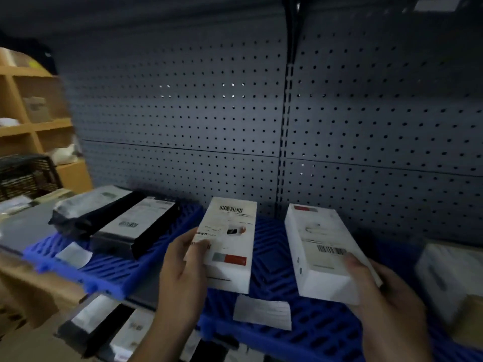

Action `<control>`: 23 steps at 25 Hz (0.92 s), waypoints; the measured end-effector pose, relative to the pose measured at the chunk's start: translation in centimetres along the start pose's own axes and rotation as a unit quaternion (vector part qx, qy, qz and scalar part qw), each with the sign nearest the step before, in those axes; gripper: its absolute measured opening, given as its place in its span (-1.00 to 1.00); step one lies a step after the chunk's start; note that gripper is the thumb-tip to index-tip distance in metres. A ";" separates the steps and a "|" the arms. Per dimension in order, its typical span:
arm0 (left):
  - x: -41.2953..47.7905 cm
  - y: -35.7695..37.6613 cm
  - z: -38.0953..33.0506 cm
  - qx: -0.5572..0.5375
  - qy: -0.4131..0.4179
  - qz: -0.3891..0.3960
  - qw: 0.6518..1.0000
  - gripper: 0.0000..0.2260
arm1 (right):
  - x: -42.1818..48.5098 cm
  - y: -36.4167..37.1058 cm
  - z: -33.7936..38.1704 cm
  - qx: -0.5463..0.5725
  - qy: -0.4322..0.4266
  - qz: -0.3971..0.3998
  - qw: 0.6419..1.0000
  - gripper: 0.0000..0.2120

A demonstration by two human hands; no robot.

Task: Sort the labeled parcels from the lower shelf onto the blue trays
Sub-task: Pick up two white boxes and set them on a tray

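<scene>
The left hand (183,262) rises from the bottom edge, forearm slanting to the right. Its fingers curl under the left long side of a white labelled parcel (230,246) and its thumb presses on the top face. The right hand (386,291) reaches in from the lower right and wraps the near right corner of a second white parcel (318,257), thumb lying on top just beside the barcode. The hands are apart, each clamped on its own parcel, and the two parcels sit side by side with a gap between them. Both are over the right blue tray (313,330), far ends toward the pegboard wall (183,113); whether they touch the tray cannot be told.

A paper slip (262,312) lies near this tray's near edge, between the hands. The left blue tray (109,273) carries a grey-black bag parcel (86,212) and a black parcel with a white label (136,226) toward its far edge, and another slip (74,254) near its left edge. Below the trays' near edge lie more labelled parcels (102,320), blurred. A white box (449,278) stands at the far right.
</scene>
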State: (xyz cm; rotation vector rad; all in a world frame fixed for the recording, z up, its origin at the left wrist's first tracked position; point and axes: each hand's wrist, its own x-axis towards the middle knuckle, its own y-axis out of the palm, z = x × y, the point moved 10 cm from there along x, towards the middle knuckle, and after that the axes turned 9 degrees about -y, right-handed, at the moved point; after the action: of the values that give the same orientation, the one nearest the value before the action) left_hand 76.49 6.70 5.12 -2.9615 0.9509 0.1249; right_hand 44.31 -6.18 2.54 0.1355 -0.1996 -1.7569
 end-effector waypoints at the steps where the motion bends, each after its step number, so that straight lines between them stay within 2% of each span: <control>1: 1.2 0.4 0.3 0.007 -0.004 0.023 1.000 -0.85 | -0.2 0.2 -0.2 -0.001 -0.002 -0.021 1.000 -0.74; 4: 4.3 1.7 1.9 0.034 -0.005 0.089 0.995 -0.81 | -1.2 0.3 -0.9 -0.025 -0.018 -0.094 0.995 -0.73; 7: 5.6 2.5 2.9 0.051 -0.010 0.125 0.991 -0.82 | -2.0 0.3 -1.5 -0.076 -0.038 -0.123 0.989 -0.68; 11: 5.7 3.5 2.4 0.108 0.032 0.159 0.981 -0.69 | -2.2 0.4 -1.2 -0.155 -0.071 -0.103 0.980 -0.66; 16: 4.9 4.2 1.9 0.161 0.084 0.165 0.969 -0.65 | -1.8 0.1 0.0 -0.272 -0.126 -0.081 0.951 -0.69; 20: 4.9 4.5 2.0 0.214 0.103 0.166 0.957 -0.53 | -1.8 -0.1 -0.1 -0.285 -0.128 -0.064 0.948 -0.69; 23: 4.6 4.6 1.5 0.226 0.117 0.150 0.955 -0.52 | -1.7 0.4 0.1 -0.295 -0.144 -0.049 0.943 -0.70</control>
State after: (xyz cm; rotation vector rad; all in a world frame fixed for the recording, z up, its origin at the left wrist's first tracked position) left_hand 77.48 0.36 3.24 -2.4344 1.2526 -0.3933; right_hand 44.96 -4.58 2.67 -0.5581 0.1330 -1.8573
